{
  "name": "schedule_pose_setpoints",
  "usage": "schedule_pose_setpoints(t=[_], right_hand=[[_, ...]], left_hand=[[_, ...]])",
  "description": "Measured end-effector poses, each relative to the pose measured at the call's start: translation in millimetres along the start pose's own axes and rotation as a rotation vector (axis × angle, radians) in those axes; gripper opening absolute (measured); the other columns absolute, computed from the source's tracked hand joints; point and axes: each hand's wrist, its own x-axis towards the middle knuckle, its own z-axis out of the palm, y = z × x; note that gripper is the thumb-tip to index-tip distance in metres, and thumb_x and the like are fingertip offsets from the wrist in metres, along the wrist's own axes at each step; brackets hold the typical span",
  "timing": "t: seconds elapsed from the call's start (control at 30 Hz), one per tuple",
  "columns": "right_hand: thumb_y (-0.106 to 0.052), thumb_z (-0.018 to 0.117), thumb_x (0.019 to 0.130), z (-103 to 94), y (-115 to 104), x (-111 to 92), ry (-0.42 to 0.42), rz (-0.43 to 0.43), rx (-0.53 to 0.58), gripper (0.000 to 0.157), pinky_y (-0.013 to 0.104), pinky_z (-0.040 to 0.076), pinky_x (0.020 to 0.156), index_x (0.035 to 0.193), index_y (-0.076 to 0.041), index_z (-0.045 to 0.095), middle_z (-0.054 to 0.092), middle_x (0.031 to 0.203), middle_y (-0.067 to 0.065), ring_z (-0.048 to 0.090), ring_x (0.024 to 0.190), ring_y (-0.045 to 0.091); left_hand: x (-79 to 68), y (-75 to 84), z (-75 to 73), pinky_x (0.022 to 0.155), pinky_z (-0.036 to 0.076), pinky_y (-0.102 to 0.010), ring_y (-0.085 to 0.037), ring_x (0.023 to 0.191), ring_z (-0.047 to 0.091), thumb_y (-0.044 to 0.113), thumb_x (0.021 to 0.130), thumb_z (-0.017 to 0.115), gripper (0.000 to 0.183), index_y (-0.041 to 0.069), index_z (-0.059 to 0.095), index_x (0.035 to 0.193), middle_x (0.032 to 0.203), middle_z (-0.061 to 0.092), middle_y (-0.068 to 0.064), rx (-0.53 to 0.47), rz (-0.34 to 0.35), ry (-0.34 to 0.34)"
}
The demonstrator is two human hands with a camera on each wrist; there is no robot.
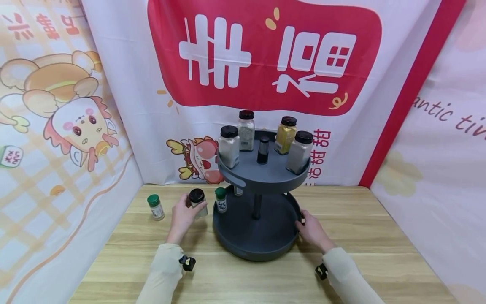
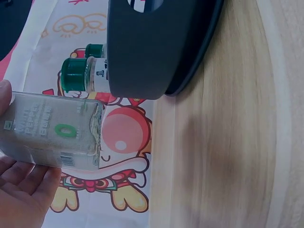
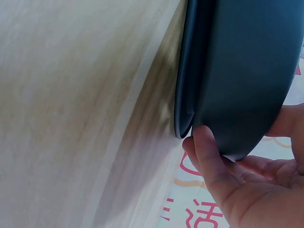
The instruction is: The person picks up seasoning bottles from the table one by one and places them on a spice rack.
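Note:
My left hand (image 1: 182, 217) grips a clear square spice jar (image 1: 201, 210) with a black lid, just left of a dark grey two-tier turntable rack. In the left wrist view the jar (image 2: 52, 130) hangs above the tabletop, pale contents inside and a green oval on its label. My right hand (image 1: 314, 230) holds the right side of the lower tray (image 1: 247, 240); in the right wrist view thumb and fingers pinch its wall (image 3: 247, 95). A green-capped shaker (image 1: 221, 202) stands at the lower tray's left, another partly hidden behind it.
On the upper tray (image 1: 265, 185) stand several black-lidded jars (image 1: 300, 153), one with yellow contents (image 1: 285, 137), around a dark central post (image 1: 263, 152). Another green-capped shaker (image 1: 156, 209) stands on the wooden table (image 1: 125, 257), left of my left hand. Printed cloth (image 1: 262, 97) hangs behind.

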Motion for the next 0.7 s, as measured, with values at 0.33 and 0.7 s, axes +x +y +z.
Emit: schedule_pose_setpoints(t=[0.33,0.7], right_hand=[[-0.009,0.057,0.082,-1.6,-0.9,-0.2,-0.01,0.027,0.002,0.046,0.039,0.046,0.074,0.123,0.005,0.041,0.053,0.11,0.026,0.06,0.084,0.029],[-0.018,0.055,0.085,-3.0,2.7,2.9,-0.068,0.122,0.01,0.057,0.043,0.043,0.079,0.13,0.005,0.029,0.052,0.111,0.024,0.055,0.092,0.031]], left_hand=[[-3.3,9.2,1.7,0.088,0.037,-0.043,-0.026,0.104,0.05,0.055,0.061,0.07,0.065,0.013,0.052,0.108,0.11,0.056,-0.011,-0.004,-0.009,-0.026],[-7.9,15.5,1.1,0.088,0.038,-0.041,-0.025,0.103,0.051,0.054,0.06,0.07,0.065,0.012,0.053,0.106,0.108,0.057,-0.011,-0.015,0.01,-0.036]])
